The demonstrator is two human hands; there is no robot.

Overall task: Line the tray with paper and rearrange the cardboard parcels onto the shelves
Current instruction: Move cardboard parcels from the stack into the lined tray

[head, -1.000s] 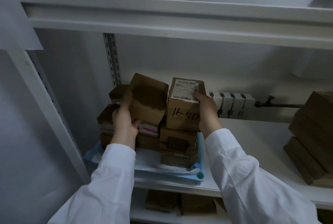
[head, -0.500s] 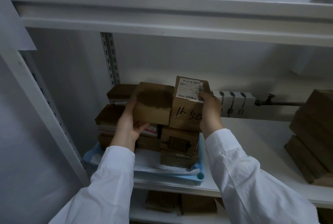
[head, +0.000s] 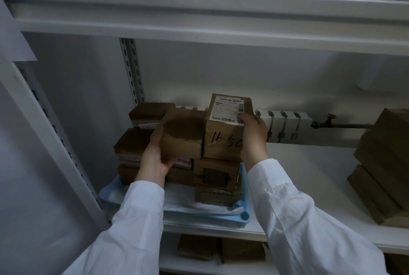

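A light blue tray [head: 242, 217] lined with white paper [head: 183, 200] sits at the left of the middle shelf. Several brown cardboard parcels are stacked in it. My left hand [head: 156, 159] grips a stained parcel [head: 183, 133] from its left and underside, level on top of the stack. My right hand [head: 253, 135] holds the right side of a taller parcel [head: 223, 135] with a white label and "16-50" written on it. The two parcels stand side by side, touching.
The upper shelf beam [head: 199, 15] runs close above. A slotted upright [head: 130, 69] stands behind the stack. A stack of larger boxes [head: 382, 168] fills the shelf's right end. A white pipe cover [head: 285, 126] runs along the back wall. More parcels [head: 199, 246] lie on the shelf below.
My left hand has tipped the stained parcel from tilted to level and lowered it beside the labelled parcel. My right hand has kept its hold, shifting only slightly.
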